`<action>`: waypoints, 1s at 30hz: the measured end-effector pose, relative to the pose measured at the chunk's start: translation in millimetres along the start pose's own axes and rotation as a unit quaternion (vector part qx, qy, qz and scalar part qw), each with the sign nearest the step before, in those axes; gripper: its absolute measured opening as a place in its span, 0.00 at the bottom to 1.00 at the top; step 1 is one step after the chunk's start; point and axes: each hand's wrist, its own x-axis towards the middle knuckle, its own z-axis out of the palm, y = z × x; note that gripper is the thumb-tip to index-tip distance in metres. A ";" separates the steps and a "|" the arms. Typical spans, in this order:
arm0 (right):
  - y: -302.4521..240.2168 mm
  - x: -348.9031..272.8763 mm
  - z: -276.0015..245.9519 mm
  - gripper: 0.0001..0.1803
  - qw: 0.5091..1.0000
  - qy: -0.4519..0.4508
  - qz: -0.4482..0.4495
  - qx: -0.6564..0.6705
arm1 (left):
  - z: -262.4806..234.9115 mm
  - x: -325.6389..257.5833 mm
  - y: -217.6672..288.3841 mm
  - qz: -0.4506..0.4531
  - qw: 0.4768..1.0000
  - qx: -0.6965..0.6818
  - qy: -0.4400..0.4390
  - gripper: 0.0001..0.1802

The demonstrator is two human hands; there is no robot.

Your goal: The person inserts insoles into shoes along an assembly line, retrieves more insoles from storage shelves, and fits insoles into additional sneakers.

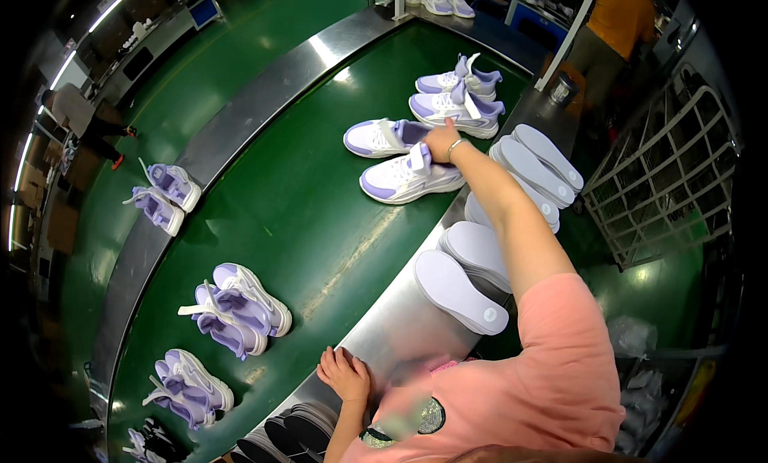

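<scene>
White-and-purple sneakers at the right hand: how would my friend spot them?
Find the curved green belt. On it, near the pale oval stacked insoles, sit the white-and-purple sneakers. Only this pair has the bare right hand at its heels.

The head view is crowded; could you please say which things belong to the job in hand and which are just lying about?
Likely the job: white-and-lavender sneakers at the right hand; pale insoles.
Probably just about: lattice rack; dark canister.

"What was cut off?"
"Black insoles (300, 433), at the lower edge; an orange-shirted person (624, 19), upper right."
"And hidden?"
"The heel end of the upper held shoe (370, 137), behind the right grip (439, 143)."
</scene>
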 end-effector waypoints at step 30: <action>-275.5 -325.5 20.8 0.21 0.957 0.020 -0.214 0.195 | -39.3 -62.8 26.3 -0.215 0.760 -0.613 -0.008 0.33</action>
